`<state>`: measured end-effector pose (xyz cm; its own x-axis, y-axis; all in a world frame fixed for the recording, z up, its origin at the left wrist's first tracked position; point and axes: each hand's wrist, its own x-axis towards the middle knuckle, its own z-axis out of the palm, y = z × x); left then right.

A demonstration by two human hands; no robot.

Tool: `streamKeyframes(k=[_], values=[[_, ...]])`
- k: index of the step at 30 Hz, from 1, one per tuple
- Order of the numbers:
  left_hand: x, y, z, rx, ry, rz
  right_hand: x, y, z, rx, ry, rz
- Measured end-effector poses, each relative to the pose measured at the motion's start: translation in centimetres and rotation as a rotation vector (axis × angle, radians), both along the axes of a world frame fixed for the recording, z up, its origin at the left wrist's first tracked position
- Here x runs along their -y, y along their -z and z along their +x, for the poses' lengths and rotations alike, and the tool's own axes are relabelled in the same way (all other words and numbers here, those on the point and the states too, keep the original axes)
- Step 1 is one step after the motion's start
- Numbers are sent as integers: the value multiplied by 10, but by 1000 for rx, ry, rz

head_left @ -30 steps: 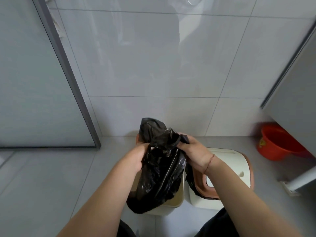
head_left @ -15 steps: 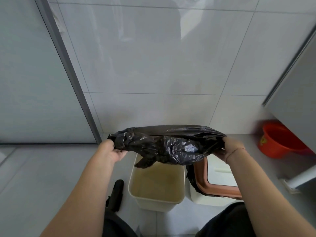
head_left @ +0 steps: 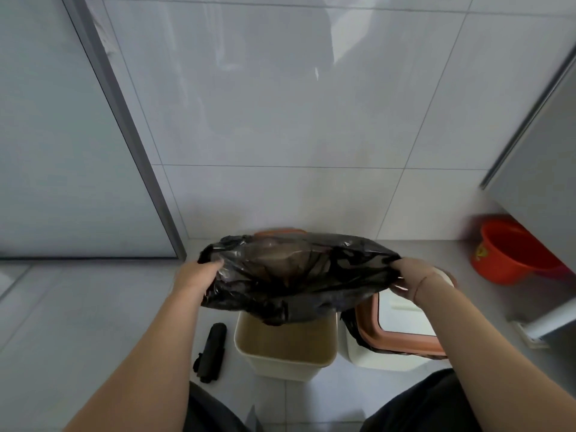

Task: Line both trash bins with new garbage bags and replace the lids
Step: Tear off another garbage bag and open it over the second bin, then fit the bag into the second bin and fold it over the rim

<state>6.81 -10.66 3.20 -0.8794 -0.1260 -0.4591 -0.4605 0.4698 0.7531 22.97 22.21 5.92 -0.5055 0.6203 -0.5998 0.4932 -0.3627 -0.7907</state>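
Observation:
A black garbage bag [head_left: 299, 275] hangs stretched wide between my two hands, its mouth pulled apart and facing me. My left hand [head_left: 196, 275] grips its left edge and my right hand [head_left: 414, 275] grips its right edge. Directly below the bag stands a cream bin [head_left: 286, 360] with no liner and no lid. To its right is a second white bin [head_left: 374, 360] with a black bag under an orange-rimmed lid [head_left: 402, 341]. An orange lid edge [head_left: 277, 232] shows behind the held bag.
A roll of black bags [head_left: 212, 353] lies on the floor left of the cream bin. A red bucket [head_left: 514, 251] sits at the right under a cabinet. A tiled wall is close behind the bins, and a glass door frame [head_left: 124, 135] runs at the left.
I have pulled the bunched bag apart with both hands, from a clump held over the bin to a wide mouth stretched above it.

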Motion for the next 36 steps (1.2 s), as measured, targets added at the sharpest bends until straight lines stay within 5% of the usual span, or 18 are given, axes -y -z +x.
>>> streamKeyframes(k=[4, 6, 8, 11, 14, 17, 19, 23, 27, 33, 36], values=[[2, 15, 5, 268, 222, -28, 29, 11, 4, 313, -519, 378], [2, 23, 6, 299, 258, -57, 36, 12, 4, 457, -610, 720], [-1, 29, 6, 281, 270, -187, 46, 8, 3, 339, -571, 983], [-20, 25, 10, -102, 408, -706, 67, 9, -5, -13, -698, 1129], [-46, 17, 19, -542, 805, -595, 95, 31, -11, -43, -1229, 1089], [-57, 25, 41, -193, 1467, -602, 114, 69, -15, 285, -1686, 1117], [-50, 33, 48, 30, 1676, -762, 117, 85, -14, 404, -1812, 1154], [-22, 42, 40, -60, 1694, -819, 111, 96, -9, 367, -1768, 1138], [-7, 50, 32, -358, 1571, -713, 110, 91, -16, 261, -1517, 850], [4, 63, 38, -457, 1529, -628, 127, 93, -19, 358, -1761, 913], [16, 79, 45, -442, 1601, -776, 135, 97, -7, 296, -1831, 1186]])
